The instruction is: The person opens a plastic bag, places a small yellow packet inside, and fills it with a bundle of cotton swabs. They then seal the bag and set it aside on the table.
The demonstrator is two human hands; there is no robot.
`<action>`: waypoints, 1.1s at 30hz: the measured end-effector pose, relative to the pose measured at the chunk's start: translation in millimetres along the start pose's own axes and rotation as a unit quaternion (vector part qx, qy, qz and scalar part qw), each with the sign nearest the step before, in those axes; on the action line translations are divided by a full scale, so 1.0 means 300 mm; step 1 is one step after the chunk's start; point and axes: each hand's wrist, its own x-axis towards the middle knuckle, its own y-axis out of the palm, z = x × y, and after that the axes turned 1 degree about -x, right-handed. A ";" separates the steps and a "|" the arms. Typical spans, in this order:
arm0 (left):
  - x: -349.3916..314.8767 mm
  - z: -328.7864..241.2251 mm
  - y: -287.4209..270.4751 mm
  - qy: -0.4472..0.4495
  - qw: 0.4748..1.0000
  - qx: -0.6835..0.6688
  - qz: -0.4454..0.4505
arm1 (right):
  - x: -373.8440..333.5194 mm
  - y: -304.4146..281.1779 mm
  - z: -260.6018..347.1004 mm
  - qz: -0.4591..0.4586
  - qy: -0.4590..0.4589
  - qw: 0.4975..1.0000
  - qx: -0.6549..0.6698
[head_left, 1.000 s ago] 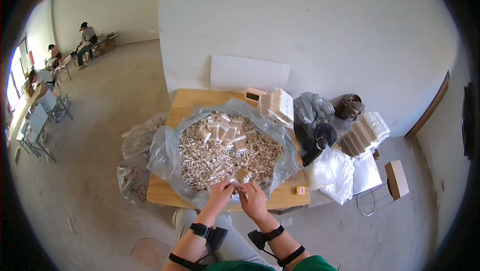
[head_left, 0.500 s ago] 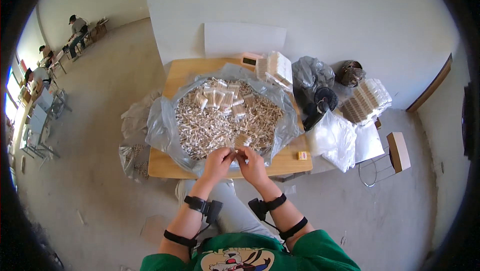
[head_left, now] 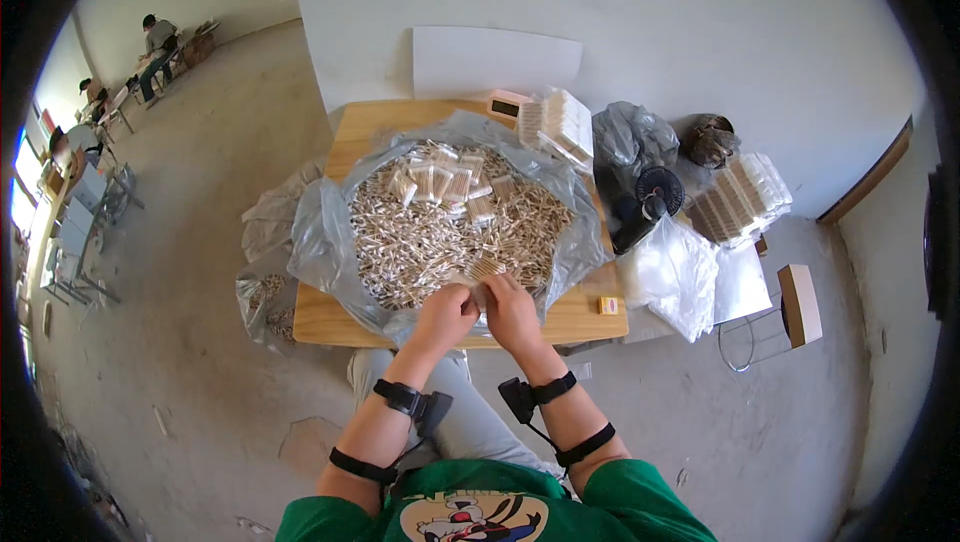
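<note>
Swab bundle [head_left: 486, 268], seemingly one, two hands [head_left: 444, 316] [head_left: 512, 314]

L grip [head_left: 444, 320] & R grip [head_left: 511, 314] at swab bundle [head_left: 485, 269], over plastic bag [head_left: 324, 232]

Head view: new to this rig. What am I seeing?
No machine: a person's bare left hand and right hand, with black straps on the forearms. The left of two head-worn fisheye cameras looks down, so edges bend. On the wood-coloured table, a grey plastic sheet holds a heap of what look like cotton swabs, with small packs on top; a yellow box sits near the right corner. The hands meet at a fan of swabs; their grip is partly hidden.
</note>
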 end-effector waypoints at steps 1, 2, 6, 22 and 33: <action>0.001 0.012 -0.003 0.032 0.999 0.006 0.006 | 0.005 -0.007 0.003 -0.018 0.042 0.999 0.018; 0.001 0.024 -0.005 0.064 0.998 0.012 0.012 | 0.007 0.000 0.001 -0.016 0.040 0.999 0.019; 0.017 0.037 -0.009 0.034 0.991 -0.124 -0.036 | 0.007 0.023 -0.006 -0.042 0.179 0.979 0.084; 0.127 0.126 -0.029 -0.031 0.998 0.013 -0.058 | 0.136 0.110 -0.096 0.052 0.132 0.977 0.157; 0.133 0.164 -0.008 -0.070 0.981 -0.150 -0.099 | 0.146 0.167 -0.111 0.002 0.225 0.945 0.237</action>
